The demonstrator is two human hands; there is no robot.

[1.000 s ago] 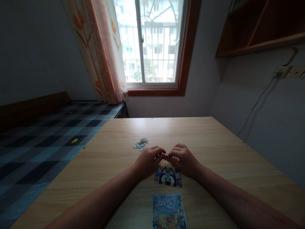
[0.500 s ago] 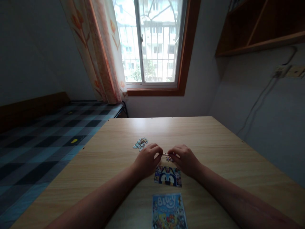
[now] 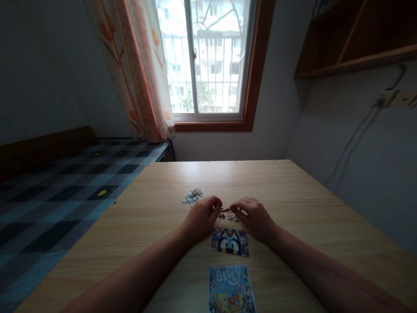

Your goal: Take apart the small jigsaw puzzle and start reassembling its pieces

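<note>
Left hand (image 3: 202,214): thumb and fingertips pinched on the 9 o'clock end of the held strip; exact finger contact partly hidden.
Right hand (image 3: 253,214): thumb and fingers pinched on the strip's 3 o'clock end.
Held strip (image 3: 226,210): thin, dark, apparently of small interlocking pieces, between the two sets of fingertips, just above the pale wood-grain rectangular table (image 3: 293,204).
Strip fault risk: judged liable to bend or part at a joint, should the two pinches pull or twist unevenly.
Loose cluster (image 3: 232,217): small multicoloured flat pieces at 4 o'clock of the strip, beneath the fingers; a dropped piece could get lost among them, and lowered fingers could scatter them.
Pale pile (image 3: 193,196): heaped light-blue and multicoloured small pieces at 11 o'clock of the left hand, near its knuckles; an outward sweep could spread it.
Picture card (image 3: 230,241): rectangular, printed with a blue dog's face, at 6 o'clock between the wrists; a dragging hand heel could shift it.
Bluey sheet (image 3: 231,288): glossy, blue, rectangular, farther towards 6 o'clock; low risk, well apart from the fingers.
Visibility: dim foreground; joint fit cannot be verified.
</note>
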